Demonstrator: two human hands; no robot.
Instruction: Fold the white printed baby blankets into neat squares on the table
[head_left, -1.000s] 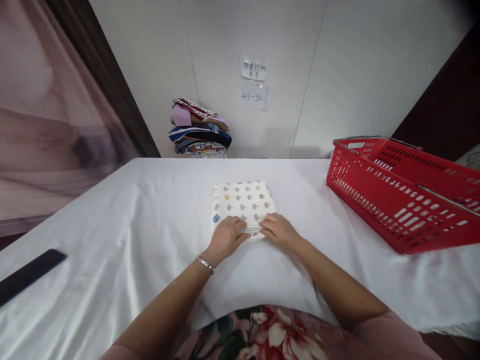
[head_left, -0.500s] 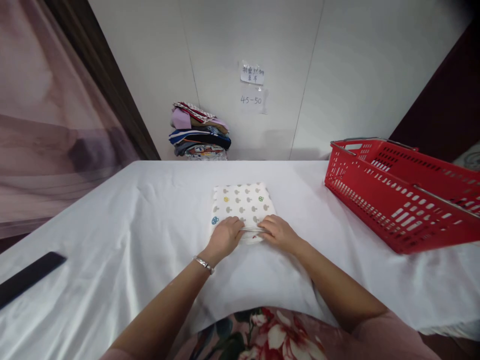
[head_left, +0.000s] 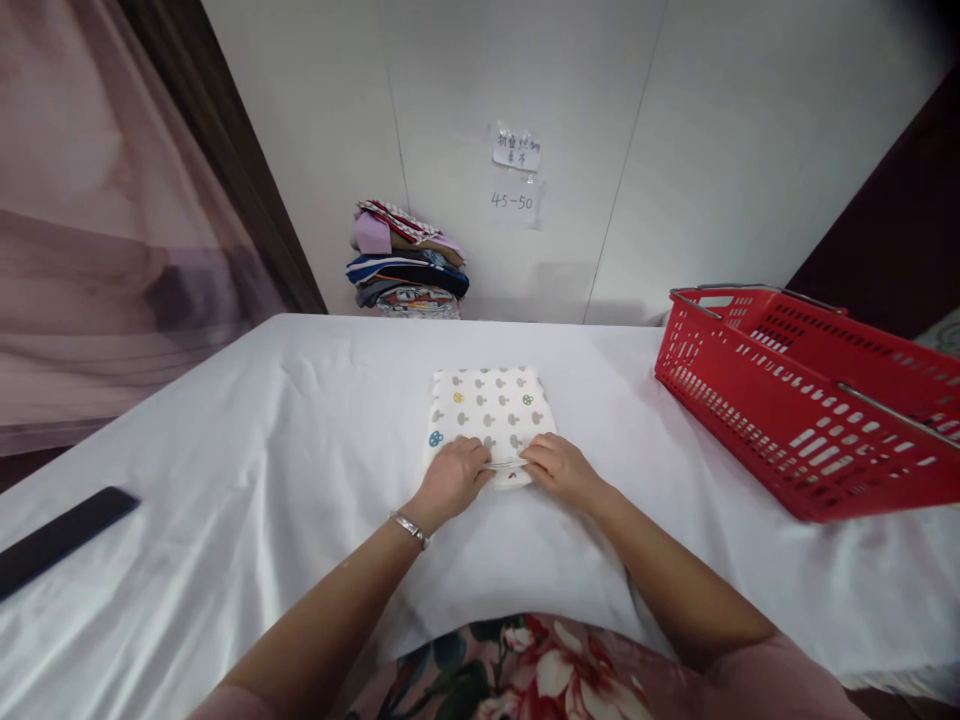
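Observation:
A folded white cloth [head_left: 491,405] printed with grey mushroom shapes, plus a few yellow, green and blue ones, lies flat in the middle of the table. My left hand [head_left: 456,473], with a silver bracelet at the wrist, pinches its near edge on the left. On the right of that same edge, my right hand [head_left: 561,466] grips the layers between thumb and fingers. Between the hands the stacked layers of the edge show, slightly raised. Parts of the cloth's near corners are hidden under my hands.
A red plastic basket [head_left: 795,430] with metal handles stands on the right of the white-covered table [head_left: 322,440]. Folded fabrics [head_left: 409,265] are piled beyond the far edge, against the wall. A flat black object [head_left: 64,535] lies at the left. Paper notes [head_left: 515,150] hang on the wall.
The view has shifted slightly, so most things sit a little further right. Both hands keep hold of the cloth's near edge, with hardly any movement.

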